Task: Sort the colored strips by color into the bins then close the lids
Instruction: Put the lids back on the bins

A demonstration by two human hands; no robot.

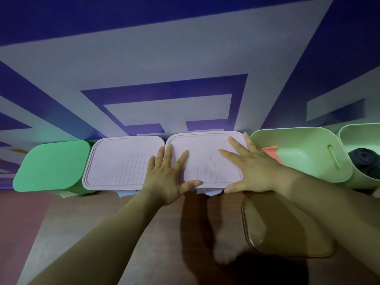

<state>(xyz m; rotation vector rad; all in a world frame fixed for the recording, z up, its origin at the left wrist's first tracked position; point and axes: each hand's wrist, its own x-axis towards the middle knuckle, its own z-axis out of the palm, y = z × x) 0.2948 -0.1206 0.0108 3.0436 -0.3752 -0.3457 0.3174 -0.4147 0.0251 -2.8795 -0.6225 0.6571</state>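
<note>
Several bins stand in a row against the wall. A pale pink lid (207, 157) covers the middle bin, and both my hands lie flat on it with fingers spread: my left hand (168, 177) on its left side, my right hand (250, 169) on its right side. To the left sits another bin under a pink lid (117, 161), and further left a bin with a green lid (51, 165). On the right an open light green bin (308, 153) holds an orange strip (269, 151). A loose brownish lid (287, 229) lies on the table under my right forearm.
At the far right another open green bin (362, 140) holds dark rolled strips (364, 159). The blue and grey patterned wall (185, 58) rises right behind the bins. The wooden table (123, 219) stretches in front of them.
</note>
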